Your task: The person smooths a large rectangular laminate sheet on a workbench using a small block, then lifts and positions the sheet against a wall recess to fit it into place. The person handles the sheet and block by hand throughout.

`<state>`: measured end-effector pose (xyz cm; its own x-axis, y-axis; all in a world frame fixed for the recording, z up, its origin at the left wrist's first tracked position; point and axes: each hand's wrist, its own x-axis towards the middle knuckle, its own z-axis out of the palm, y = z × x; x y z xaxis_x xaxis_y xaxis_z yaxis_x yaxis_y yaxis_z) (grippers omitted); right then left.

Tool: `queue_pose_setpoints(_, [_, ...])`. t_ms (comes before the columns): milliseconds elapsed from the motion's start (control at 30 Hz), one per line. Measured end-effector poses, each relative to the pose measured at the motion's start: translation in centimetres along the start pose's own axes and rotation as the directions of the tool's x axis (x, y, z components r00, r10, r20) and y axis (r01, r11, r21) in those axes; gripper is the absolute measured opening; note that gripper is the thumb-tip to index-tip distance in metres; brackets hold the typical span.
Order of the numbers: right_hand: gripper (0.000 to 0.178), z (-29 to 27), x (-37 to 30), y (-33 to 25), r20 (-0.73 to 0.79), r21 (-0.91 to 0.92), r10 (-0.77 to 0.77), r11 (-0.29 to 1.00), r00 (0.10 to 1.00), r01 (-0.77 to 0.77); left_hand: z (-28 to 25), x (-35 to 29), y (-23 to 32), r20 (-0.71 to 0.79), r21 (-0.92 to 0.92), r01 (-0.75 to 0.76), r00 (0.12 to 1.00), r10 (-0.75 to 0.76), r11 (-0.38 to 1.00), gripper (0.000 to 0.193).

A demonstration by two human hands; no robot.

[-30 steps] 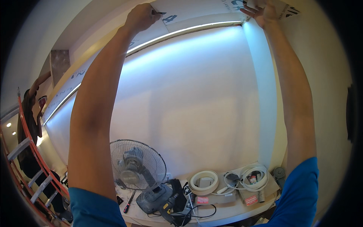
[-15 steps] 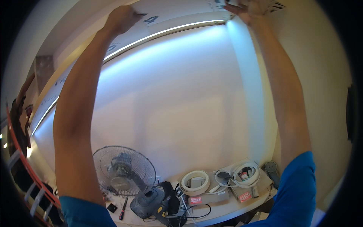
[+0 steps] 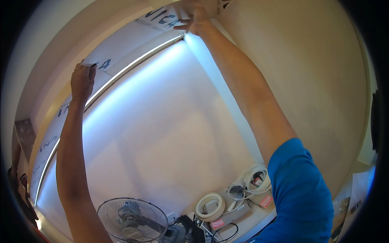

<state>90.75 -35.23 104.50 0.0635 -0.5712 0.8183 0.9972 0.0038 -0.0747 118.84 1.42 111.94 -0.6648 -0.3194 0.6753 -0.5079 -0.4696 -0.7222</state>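
White film with dark printed lettering [image 3: 125, 42] is seen overhead in the head view, stretched along a panel above a glowing light strip [image 3: 146, 56]. The film's edge is held by the left hand [image 3: 82, 81], whose fingers are curled shut around it, with a small pale flap showing at the fingertips. Near the far corner, the right hand [image 3: 196, 20] is raised to the film with its fingers spread; whether any film is pinched there cannot be told, as the upper part is blurred. The right upper arm is covered by a blue sleeve [image 3: 300, 190]. Below, a pale wall [image 3: 162, 121] is lit by the strip. At the wall's foot, a table [image 3: 254, 225] is occupied by a cream roll of banding [image 3: 221, 210] and coiled white tubing [image 3: 265, 185], set just beside each other. A grey fan [image 3: 131, 220] is placed to their left.
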Motion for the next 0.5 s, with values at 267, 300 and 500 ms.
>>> queue_pose_setpoints(267, [0.105,-6.9,2.2,-0.3,-0.073,0.085,-0.022,0.996,0.997,0.028,-1.3,0.2,1.1,0.046,-0.060,0.080,0.996,-0.077,0.995,0.020])
queue_pose_setpoints(300, [0.104,-8.0,3.2,0.0,-0.085,0.077,-0.005,0.997,0.996,0.012,-1.4,0.4,1.5,0.036,-0.094,0.087,0.996,-0.084,0.992,0.019])
queue_pose_setpoints(500, [0.082,-9.8,6.1,2.2,0.026,0.037,0.070,-0.997,0.997,0.069,-1.6,0.3,-0.1,0.122,0.002,0.092,0.988,-0.092,0.996,0.021])
